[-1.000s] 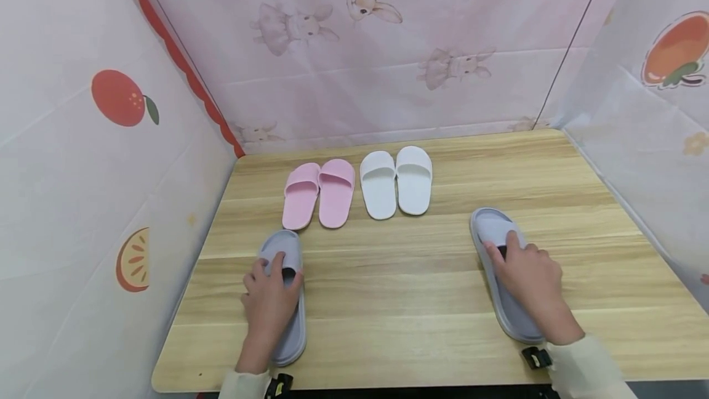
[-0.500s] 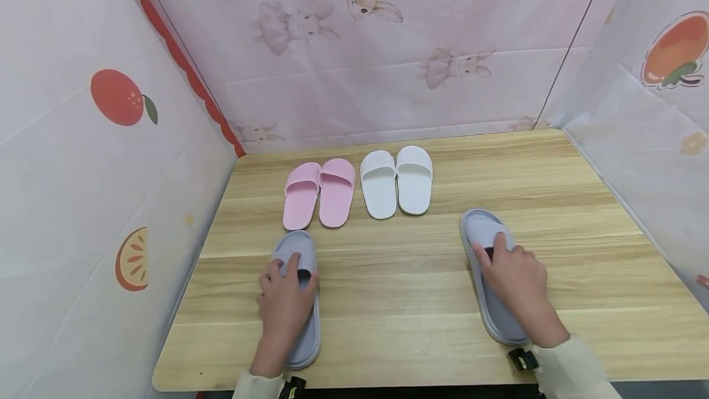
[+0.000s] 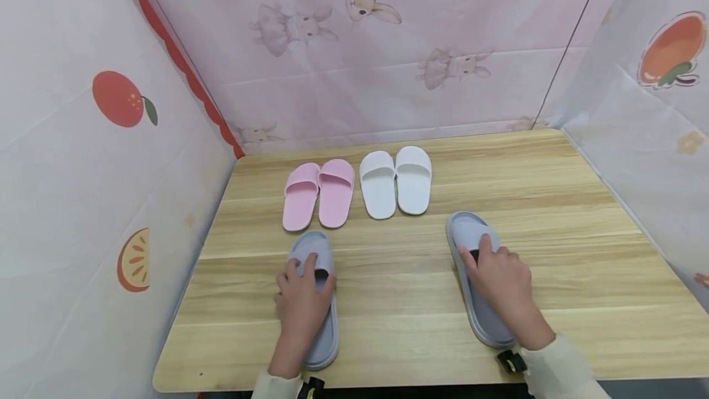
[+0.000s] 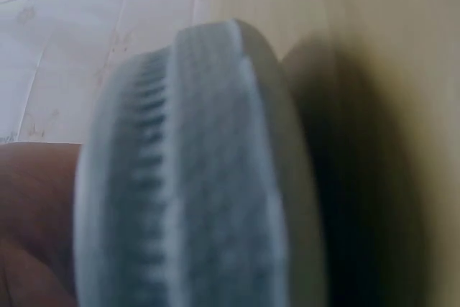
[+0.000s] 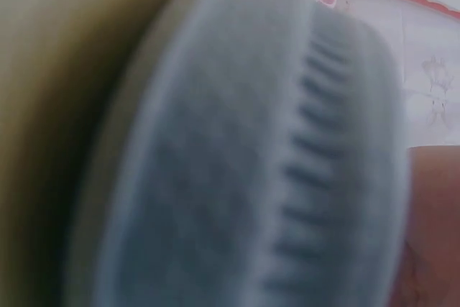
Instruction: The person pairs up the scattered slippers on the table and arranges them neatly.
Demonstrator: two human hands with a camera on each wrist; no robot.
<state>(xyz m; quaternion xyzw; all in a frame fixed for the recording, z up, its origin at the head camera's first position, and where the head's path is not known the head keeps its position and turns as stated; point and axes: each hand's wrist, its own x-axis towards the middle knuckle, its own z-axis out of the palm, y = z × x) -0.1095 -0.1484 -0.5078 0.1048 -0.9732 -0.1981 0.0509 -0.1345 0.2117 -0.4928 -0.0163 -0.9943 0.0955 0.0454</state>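
Note:
My left hand (image 3: 301, 297) grips a grey slipper (image 3: 327, 343) at its strap, fingers over the top and thumb at the inner side. Farther right, a matching grey slipper (image 3: 468, 233) is gripped the same way by my right hand (image 3: 504, 282); its toe tilts left. A wide gap separates the two. Close up in the left wrist view is the ridged edge of the left slipper (image 4: 215, 163), a dark shadow beside it. The right wrist view is likewise filled by the other slipper's blurred edge (image 5: 223, 141). The palms hide part of both insoles.
A pink slipper pair (image 3: 336, 202) stands just beyond the left grey slipper's toe. White slippers (image 3: 414, 193) sit right of them. The wooden table (image 3: 399, 300) has printed cloth walls (image 3: 354, 91) at the back and both sides.
Both hands have brought their grey slippers towards each other: the left one moved right, the right one moved left. The pink and white pairs stayed in place.

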